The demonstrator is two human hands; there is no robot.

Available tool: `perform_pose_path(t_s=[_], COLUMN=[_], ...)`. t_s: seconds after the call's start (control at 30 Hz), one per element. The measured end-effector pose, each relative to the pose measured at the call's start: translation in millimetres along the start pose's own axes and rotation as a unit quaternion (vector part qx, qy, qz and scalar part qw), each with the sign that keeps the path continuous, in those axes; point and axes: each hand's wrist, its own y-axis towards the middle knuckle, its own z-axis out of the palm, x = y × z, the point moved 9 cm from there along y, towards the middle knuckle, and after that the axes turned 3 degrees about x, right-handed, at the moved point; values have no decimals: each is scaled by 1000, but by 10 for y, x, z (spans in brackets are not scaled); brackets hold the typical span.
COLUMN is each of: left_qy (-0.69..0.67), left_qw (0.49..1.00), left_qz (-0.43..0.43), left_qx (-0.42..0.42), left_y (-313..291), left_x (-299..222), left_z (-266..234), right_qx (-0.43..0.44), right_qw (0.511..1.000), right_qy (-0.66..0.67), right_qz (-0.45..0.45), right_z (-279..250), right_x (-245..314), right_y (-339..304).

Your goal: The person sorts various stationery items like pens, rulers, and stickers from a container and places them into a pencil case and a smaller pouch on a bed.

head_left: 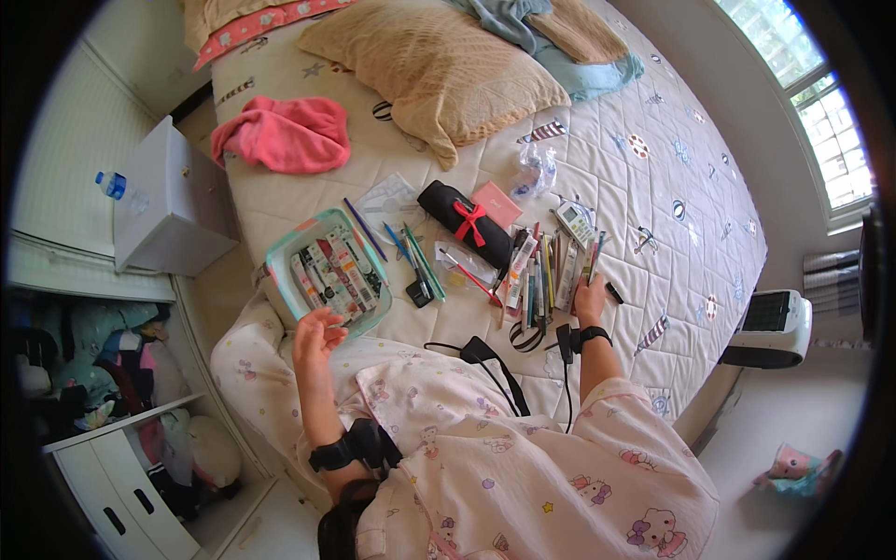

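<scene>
Fingers apart and with nothing in it, my left hand (317, 336) is beside the near rim of a teal-edged plastic box (273, 264). Inside that box lie paint tubes (334, 271) in a jumble. At the right, my right hand (589, 301) is closed around a few slim pens or brushes (595, 254) that point away from me; their exact kind is too small to tell. Just left of it, several pens and markers (543, 280) lie in a row, with a white-and-red tube (520, 271) among them. A short black cap-like piece (614, 293) lies right of this hand.
A black roll with a red ribbon (471, 224), a pink booklet (497, 204), brushes (420, 257) and a white remote (573, 224) lie on the quilted bed (691, 243). Black cables (481, 355) run near my lap. Beyond are a pillow (439, 75) and pink cloth (289, 135).
</scene>
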Motion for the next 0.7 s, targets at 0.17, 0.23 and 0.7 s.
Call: perform_pose_path(t_s=[0.17,0.23,0.7], left_qy=[-13,-18,-134], left_qw=[1000,1000,983], left_qz=[9,10,62], left_qx=[-12,-16,-107], left_y=[-23,-9,129], left_x=[-40,-23,129], left_z=[-110,-131,-163], right_qx=[-8,-16,83], right_qw=[984,984,989], right_qy=[164,171,87], right_qz=[74,52,81], right_z=[-14,-18,199], right_x=[-215,-194,259], right_y=[-7,3,12])
